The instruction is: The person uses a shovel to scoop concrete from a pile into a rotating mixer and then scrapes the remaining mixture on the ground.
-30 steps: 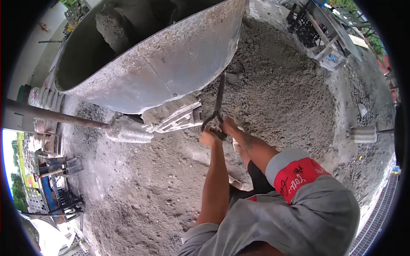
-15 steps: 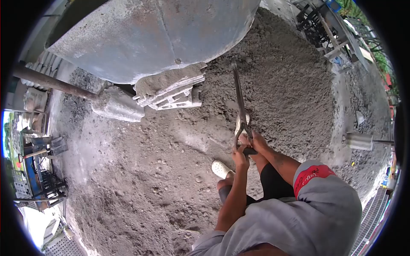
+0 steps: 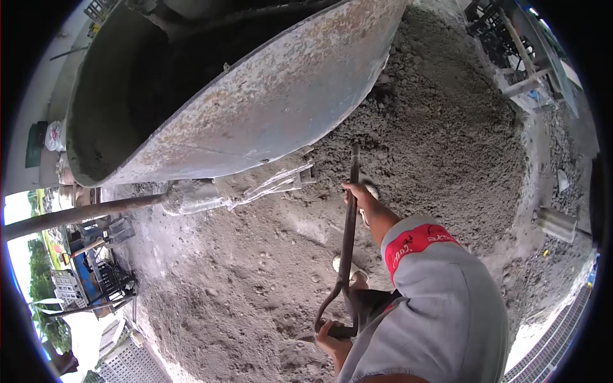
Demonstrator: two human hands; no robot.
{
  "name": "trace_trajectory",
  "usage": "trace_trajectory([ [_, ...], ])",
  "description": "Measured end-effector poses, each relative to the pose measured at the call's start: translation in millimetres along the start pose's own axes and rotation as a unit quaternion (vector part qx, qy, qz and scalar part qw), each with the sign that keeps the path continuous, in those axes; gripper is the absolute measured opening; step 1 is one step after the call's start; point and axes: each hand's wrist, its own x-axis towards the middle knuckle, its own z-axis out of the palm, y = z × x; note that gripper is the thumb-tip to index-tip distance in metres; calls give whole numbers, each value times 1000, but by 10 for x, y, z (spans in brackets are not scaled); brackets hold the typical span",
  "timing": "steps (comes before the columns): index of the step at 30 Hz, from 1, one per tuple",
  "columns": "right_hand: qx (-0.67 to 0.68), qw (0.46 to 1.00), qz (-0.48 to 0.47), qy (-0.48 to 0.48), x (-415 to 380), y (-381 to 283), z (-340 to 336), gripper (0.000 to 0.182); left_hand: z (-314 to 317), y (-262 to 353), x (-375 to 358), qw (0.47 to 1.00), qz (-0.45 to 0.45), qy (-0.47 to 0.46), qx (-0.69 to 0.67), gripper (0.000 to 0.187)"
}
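A shovel (image 3: 348, 236) with a metal shaft and a D-shaped grip stands slanted in front of me. My left hand (image 3: 333, 339) is closed around its grip, low in the view. Farther up, my right hand (image 3: 361, 194) wraps round the shaft near its lower end. The shovel's blade is hidden, with the shaft's end meeting the grey sand-and-gravel pile (image 3: 447, 121). Above and left of the shovel looms a large rusty metal mixer drum (image 3: 274, 96), whose dark mouth shows at upper left.
Grey broken blocks or slabs (image 3: 274, 186) lie under the drum. A pole (image 3: 83, 214) reaches in from the left. Another shovel (image 3: 557, 225) lies at right. My pale clogs stand on the gritty ground (image 3: 223, 300). Metal gear (image 3: 105, 262) stands at far left.
My right hand has gone from near the grip down to the shaft. The grip and my left hand have come back towards my body. My view has shifted, showing the drum's mouth.
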Motion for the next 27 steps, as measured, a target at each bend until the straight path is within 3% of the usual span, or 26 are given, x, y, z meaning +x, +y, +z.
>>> trace_trajectory([
  [1, 12, 1000, 16, 11, 41, 15, 78, 21, 89, -132, -2, 933, 276, 50, 227, 9],
  [3, 26, 998, 29, 52, 196, 285, 43, 14, 165, -115, -93, 938, 263, 108, 200, 9],
  [5, 42, 998, 49, 28, 64, 311, 70, 14, 206, -50, -98, 937, 262, 128, 190, 9],
  [11, 113, 991, 58, 44, -593, 381, 158, 13, 207, 250, -329, 917, 298, 138, 226, 8],
  [15, 147, 985, 48, 75, -1042, 68, 74, 15, -185, 490, -172, 926, 286, 91, 230, 10],
  [17, 171, 980, 33, 90, -1267, -215, -29, 17, -204, 578, -28, 898, 313, 81, 300, 9],
  [18, 186, 978, 20, 95, -1409, -399, -53, 18, -37, 640, -76, 882, 334, 67, 325, 9],
  [20, 229, 969, -19, 95, -1751, -829, -109, 20, 115, 646, 128, 915, 328, -16, 233, 10],
  [22, 285, 950, -89, 89, -2102, -1303, -189, 22, 523, 678, 92, 895, 362, -97, 240, 10],
  [24, 343, 929, -136, -2, -2332, -1755, -505, 20, 833, 722, 43, 666, 559, -163, 466, 11],
  [26, 437, 868, -228, -63, -2840, -2241, -651, 19, 1476, 636, -444, 651, 593, -314, 355, 15],
  [27, 444, 847, -277, -91, -3010, -2447, -801, 21, 1647, 532, -546, 622, 580, -372, 371, 15],
])
